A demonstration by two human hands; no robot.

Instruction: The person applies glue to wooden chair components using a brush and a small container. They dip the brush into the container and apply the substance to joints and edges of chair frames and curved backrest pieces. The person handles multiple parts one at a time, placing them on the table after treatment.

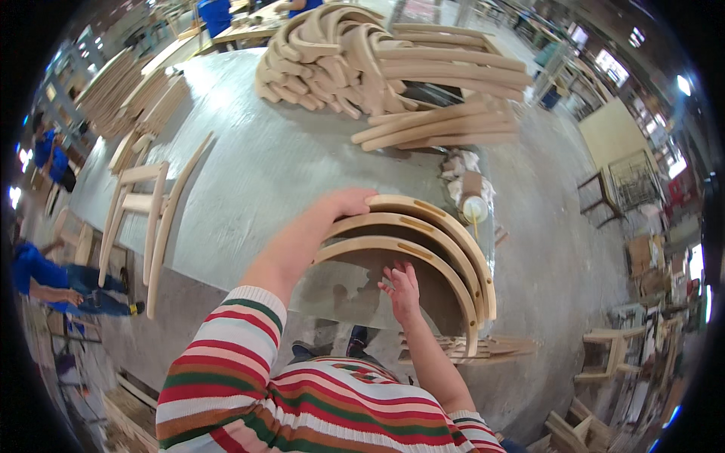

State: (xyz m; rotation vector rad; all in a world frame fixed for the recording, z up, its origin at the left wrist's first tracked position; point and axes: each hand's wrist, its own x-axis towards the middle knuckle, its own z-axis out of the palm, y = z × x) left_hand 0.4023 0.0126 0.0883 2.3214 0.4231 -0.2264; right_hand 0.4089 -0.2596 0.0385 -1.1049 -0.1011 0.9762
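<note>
Three curved wooden pieces stand side by side at the near edge of the table, bowed like arches, with slots cut in their edges: a far one (442, 215), a middle one (423, 226) and a near one (385, 242). My left hand (351, 204), slightly blurred, closes over the left part of the far curved piece; its fingertips are partly hidden. Inside the bend of the near piece, my right hand (402, 291) is raised with its fingers apart and holds nothing.
A big pile of curved wooden parts (325, 60) covers the table's far side, with longer strips (430, 124) beside it. A cup (474, 209) stands near the right edge. Wooden frame parts (143, 204) lean at the left. People in blue (45, 279) work further left.
</note>
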